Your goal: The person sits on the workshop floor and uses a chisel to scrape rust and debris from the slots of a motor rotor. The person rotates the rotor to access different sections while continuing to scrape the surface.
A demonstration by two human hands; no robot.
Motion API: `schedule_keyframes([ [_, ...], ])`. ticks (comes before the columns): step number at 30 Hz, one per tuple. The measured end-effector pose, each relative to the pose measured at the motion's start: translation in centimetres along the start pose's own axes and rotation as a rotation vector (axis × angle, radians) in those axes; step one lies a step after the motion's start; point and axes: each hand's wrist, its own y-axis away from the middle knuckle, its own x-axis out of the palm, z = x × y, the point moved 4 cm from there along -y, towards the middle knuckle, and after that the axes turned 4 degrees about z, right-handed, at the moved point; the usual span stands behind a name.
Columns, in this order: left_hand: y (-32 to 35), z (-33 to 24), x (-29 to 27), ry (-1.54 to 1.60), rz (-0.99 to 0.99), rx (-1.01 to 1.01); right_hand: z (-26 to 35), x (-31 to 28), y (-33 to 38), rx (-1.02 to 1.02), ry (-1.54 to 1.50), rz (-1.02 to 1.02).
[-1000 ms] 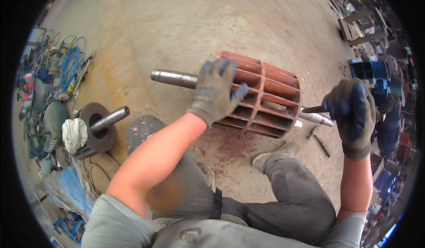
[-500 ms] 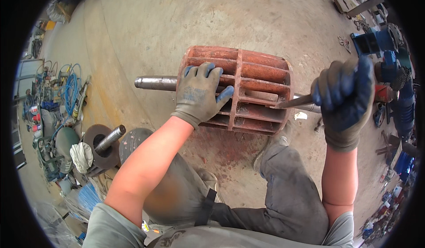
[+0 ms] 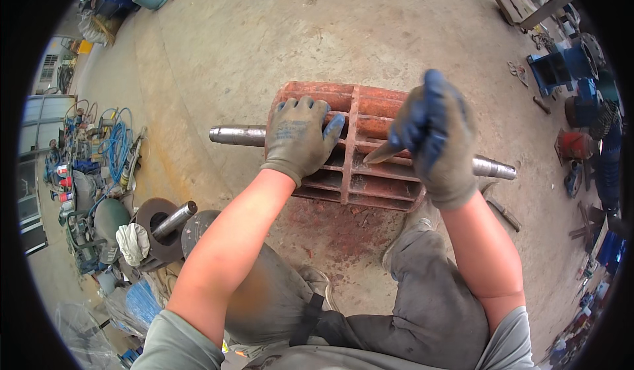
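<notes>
A rust-red slatted metal drum [image 3: 349, 178] lies on the floor in front of me, with a bare steel shaft [image 3: 236, 135] sticking out at both ends. My left hand [image 3: 298, 135], in a grey glove with blue patches, bears on the drum's left part. Its fingers curl over a slat and its thumb stands apart. Above the drum's right part, my gloved right hand [image 3: 437, 142] is closed around a flat metal scraper [image 3: 382, 153]. The scraper's tip points left, near the slats by the middle rib; whether it touches them I cannot tell. Part of the drum's right end is hidden behind this hand.
A hammer [image 3: 503, 213] lies on the floor right of the drum. Beside my left knee stands a round metal piece with an upright shaft [image 3: 174, 221], a white rag [image 3: 133, 243] next to it. Blue hoses [image 3: 117, 147] lie farther left; blue machine parts [image 3: 558, 69] line the right side.
My right hand has swung left with the scraper, from beyond the drum's right end to above its slats. My left hand stays on the drum. The view has shifted slightly.
</notes>
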Motion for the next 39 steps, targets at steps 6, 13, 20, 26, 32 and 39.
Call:
schedule_keyframes([
  [6,-0.1,0.0,-0.2,0.018,0.018,-0.020,-1.4,0.0,0.5,0.092,0.214,0.068],
  [13,0.0,0.0,-0.2,0.048,0.003,-0.026,-1.0,-0.9,0.7,-0.134,0.077,0.066],
  [20,0.5,0.0,-0.1,0.048,-0.021,-0.003,-0.8,-0.5,0.3,-0.059,-0.011,-0.038],
  [26,0.6,0.1,0.0,0.046,-0.054,0.001,-3.1,-1.3,0.9,0.027,0.215,0.043],
  [32,0.8,0.0,0.1,0.058,-0.074,0.011,-0.8,0.6,0.1,-0.032,0.015,0.039],
  [39,1.1,-0.2,0.0,0.049,-0.015,-0.011,0.2,1.3,-0.5,0.067,0.211,-0.123],
])
